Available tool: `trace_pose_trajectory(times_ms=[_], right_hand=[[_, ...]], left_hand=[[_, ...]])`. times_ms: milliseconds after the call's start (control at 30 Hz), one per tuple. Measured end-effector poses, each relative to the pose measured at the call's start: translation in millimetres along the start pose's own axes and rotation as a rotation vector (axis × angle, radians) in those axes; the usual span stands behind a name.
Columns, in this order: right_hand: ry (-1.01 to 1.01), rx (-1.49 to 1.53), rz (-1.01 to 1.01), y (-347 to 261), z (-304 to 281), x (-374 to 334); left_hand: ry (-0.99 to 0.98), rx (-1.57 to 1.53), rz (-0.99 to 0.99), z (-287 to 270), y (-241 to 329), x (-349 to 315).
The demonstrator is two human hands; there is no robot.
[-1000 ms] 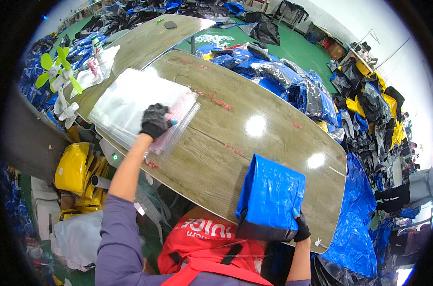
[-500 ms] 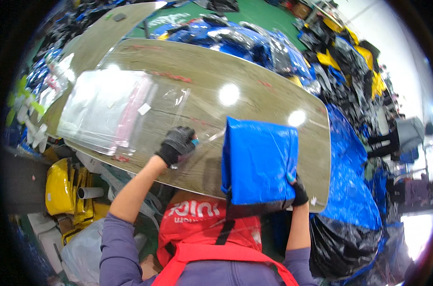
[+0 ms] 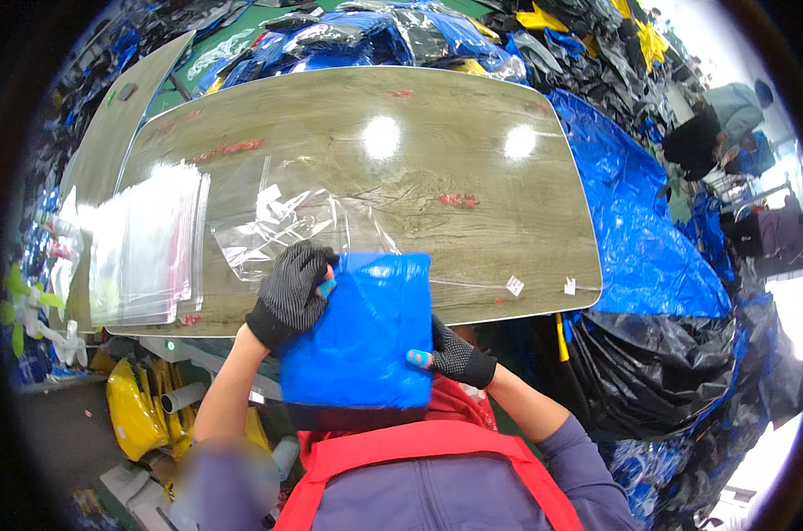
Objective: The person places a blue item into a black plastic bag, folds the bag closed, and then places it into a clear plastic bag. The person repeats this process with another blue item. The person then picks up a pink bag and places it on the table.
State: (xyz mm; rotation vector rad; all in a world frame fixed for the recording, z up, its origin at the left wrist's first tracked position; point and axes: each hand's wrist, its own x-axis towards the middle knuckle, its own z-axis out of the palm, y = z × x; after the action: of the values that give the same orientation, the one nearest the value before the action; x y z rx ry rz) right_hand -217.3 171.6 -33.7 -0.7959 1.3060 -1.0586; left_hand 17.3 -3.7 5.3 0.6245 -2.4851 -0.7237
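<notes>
A folded blue tarp bag with a dark lower edge is held over the near edge of the table, in front of my body. My left hand, in a black knit glove with a bare fingertip, is closed at its upper left corner. My right hand, gloved the same way, grips its right edge with the thumb on top. A thin clear plastic bag lies crumpled on the table just beyond my left hand. Its near edge meets the top of the tarp bag; whether my left fingers also pinch it is hidden.
A stack of clear plastic bags lies on the left of the wood-grain table. Small white tags sit near its right edge. Blue and black sheeting is heaped on the right, yellow folded pieces at lower left.
The tarp bag has come left and toward me. My left hand has moved from the table onto its upper left corner. The view has shifted.
</notes>
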Motion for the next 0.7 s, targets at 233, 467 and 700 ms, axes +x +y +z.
trace_pose_trajectory(times_ms=[233, 467, 700], right_hand=[[-0.136, 0.169, 0.052, -4.3, -49.7, 69.5], [-0.127, 0.065, -0.002, -13.5, -49.2, 50.2], [-0.023, 0.074, 0.128, -10.9, -35.8, 17.3]], left_hand=[[-0.055, 0.095, 0.122, 0.9, 23.2, -25.6], [-0.056, 0.227, -0.023, 0.2, 32.6, -34.6], [-0.048, 0.197, -0.081, 18.7, 31.3, -37.2]])
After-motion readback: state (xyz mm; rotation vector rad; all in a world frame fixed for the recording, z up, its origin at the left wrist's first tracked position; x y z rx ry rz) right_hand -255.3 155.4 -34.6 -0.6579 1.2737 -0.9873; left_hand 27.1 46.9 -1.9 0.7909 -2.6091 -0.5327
